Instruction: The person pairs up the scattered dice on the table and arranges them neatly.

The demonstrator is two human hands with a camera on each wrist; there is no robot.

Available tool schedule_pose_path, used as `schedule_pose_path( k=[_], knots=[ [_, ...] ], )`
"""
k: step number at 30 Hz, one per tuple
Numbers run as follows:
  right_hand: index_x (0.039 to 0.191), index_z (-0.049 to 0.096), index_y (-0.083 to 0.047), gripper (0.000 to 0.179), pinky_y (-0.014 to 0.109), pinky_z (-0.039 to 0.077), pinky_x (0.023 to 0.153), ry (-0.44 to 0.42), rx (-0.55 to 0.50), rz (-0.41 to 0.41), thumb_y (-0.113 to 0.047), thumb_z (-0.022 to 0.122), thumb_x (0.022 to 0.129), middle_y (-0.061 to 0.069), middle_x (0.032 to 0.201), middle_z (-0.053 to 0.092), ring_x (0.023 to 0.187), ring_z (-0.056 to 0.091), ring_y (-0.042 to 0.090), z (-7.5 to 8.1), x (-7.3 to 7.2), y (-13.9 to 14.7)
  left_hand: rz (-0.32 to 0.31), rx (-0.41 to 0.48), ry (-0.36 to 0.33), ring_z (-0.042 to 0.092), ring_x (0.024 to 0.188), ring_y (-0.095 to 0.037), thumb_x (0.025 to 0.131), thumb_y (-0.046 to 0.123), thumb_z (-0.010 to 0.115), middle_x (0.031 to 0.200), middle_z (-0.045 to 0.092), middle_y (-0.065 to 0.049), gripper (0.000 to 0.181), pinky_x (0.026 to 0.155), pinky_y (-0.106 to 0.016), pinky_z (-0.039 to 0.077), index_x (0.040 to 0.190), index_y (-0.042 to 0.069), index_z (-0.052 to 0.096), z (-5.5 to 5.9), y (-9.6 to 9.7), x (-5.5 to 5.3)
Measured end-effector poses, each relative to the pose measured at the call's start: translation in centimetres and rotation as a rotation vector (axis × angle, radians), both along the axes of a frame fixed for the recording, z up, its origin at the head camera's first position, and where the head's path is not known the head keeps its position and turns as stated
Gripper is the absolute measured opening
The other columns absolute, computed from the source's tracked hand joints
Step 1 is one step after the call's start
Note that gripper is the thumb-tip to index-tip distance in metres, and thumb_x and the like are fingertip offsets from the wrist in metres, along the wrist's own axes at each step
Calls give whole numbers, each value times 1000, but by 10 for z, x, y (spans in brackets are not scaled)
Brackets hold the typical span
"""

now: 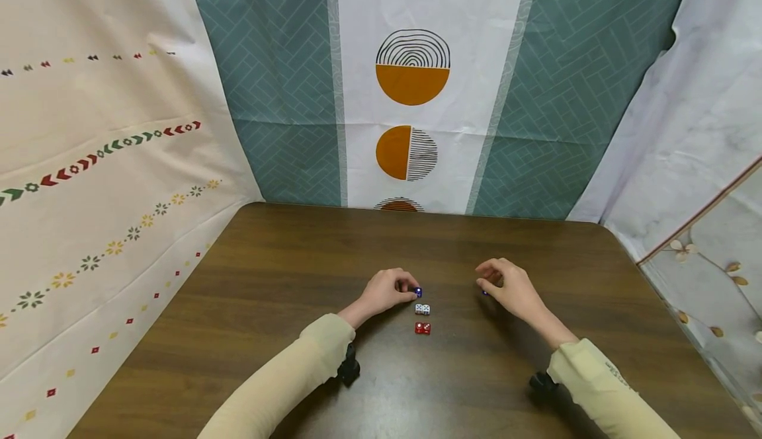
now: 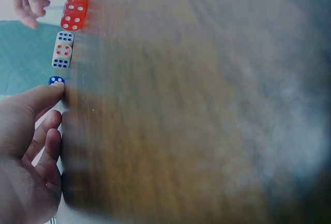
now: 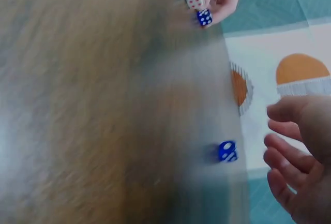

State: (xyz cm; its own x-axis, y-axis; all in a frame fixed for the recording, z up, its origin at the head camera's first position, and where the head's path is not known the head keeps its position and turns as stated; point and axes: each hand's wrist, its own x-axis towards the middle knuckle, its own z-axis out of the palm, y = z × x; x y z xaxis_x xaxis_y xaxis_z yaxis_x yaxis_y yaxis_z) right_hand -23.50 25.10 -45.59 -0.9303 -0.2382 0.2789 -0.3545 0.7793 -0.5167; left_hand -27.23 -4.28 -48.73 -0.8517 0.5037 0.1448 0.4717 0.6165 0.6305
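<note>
My left hand (image 1: 385,291) pinches a blue die (image 1: 419,291) with white pips between thumb and fingertips, down at the tabletop. In the left wrist view the thumb covers part of that die (image 2: 57,80). Just nearer to me is a pair of white dice (image 1: 423,309) side by side, and below them a pair of red dice (image 1: 423,328). Off to the right, a second blue die (image 3: 227,151) lies alone on the table. My right hand (image 1: 508,285) hovers beside it with loosely bent, parted fingers (image 3: 289,109), holding nothing.
The brown wooden table (image 1: 286,254) ends at a hanging cloth (image 1: 286,95) with teal and white panels. A patterned cream cloth (image 1: 119,194) hangs on the left and a white marbled one (image 1: 702,128) on the right.
</note>
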Motion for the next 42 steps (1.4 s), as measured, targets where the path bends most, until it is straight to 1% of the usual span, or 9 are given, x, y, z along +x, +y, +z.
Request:
schedule_pose_path(
  k=[2,5,8,11,17,28,35,42],
  knots=[
    [112,68,-6,24,45,53,81,-3,-2,-37,-15,71,90,9,102,66,90,64,26,-4,1,5,4,-3,1,47,65,-6,86,21,77,78,59,4,13,59,-20,35,99,18,76,0,0,0],
    [114,68,-7,26,48,52,84,-31,16,-51,-17,71,90,13,107,65,95,62,29,-13,2,10,9,-6,-2,47,65,-6,86,21,77,77,59,3,13,59,-20,35,100,18,76,-1,0,0],
    [113,69,-8,27,46,51,83,-58,47,-47,-17,73,88,12,107,65,95,61,27,-20,3,15,11,-8,-9,47,66,-7,87,21,77,78,59,3,14,60,-20,35,100,18,76,-1,0,1],
    [108,71,-9,24,41,50,80,-71,62,-45,-16,75,85,10,101,64,90,60,23,-24,3,19,14,-10,-15,47,66,-7,87,22,76,78,58,3,14,60,-20,35,100,18,76,-1,0,3],
    [97,72,-13,14,34,47,74,-86,45,-52,-16,77,84,5,91,63,81,57,16,-24,2,24,21,-17,-18,47,67,-7,87,22,76,78,58,4,14,60,-20,35,101,18,76,-2,1,3],
    [94,72,-13,11,28,46,70,-82,27,-61,-15,77,84,3,88,64,79,58,14,-24,0,24,17,-12,-4,46,66,-7,87,21,77,78,58,3,14,60,-20,34,100,18,76,-1,1,2],
    [95,72,-13,11,29,46,71,-101,13,-52,-15,77,85,3,87,64,79,56,14,-24,-4,12,16,-8,-7,47,66,-6,86,23,77,77,57,4,13,61,-20,34,98,18,76,-1,0,1],
    [94,72,-13,12,29,46,71,-107,14,-6,-16,78,84,3,85,63,77,55,14,-24,-11,-10,17,-3,-15,47,66,-6,87,22,77,77,58,4,12,60,-20,34,98,18,76,0,0,1]
  ],
)
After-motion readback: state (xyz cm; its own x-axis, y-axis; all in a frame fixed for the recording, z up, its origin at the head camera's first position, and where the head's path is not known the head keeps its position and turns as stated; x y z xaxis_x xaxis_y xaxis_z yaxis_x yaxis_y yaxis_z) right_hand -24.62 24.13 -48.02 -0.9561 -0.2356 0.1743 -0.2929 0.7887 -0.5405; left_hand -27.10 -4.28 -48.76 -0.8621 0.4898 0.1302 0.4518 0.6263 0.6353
